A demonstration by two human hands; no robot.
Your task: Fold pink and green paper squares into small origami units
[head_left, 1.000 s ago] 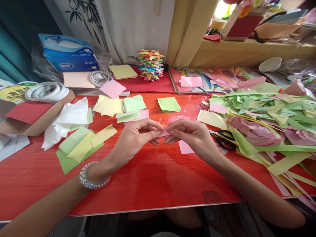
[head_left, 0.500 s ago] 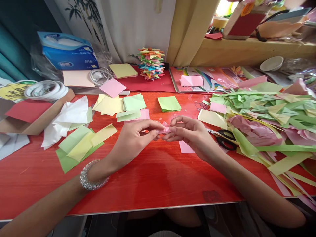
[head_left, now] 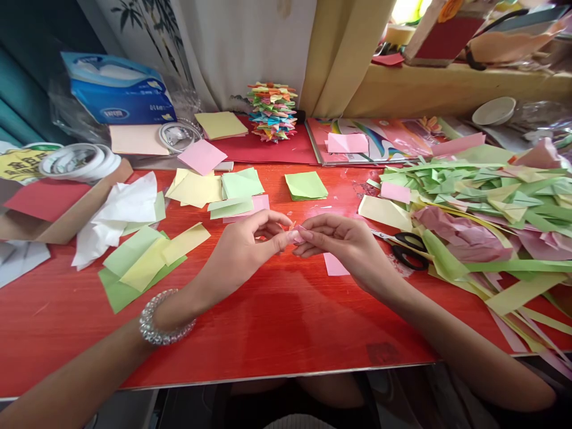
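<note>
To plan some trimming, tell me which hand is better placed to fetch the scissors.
Probably the right hand: the scissors lie right beside it, while the left hand is farther off. Both hands pinch the pink paper.

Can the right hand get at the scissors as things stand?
Probably yes: the scissors lie just beside the right hand, largely uncovered, nothing obvious between. It's pinching pink paper, though, so it likely must let go first.
</note>
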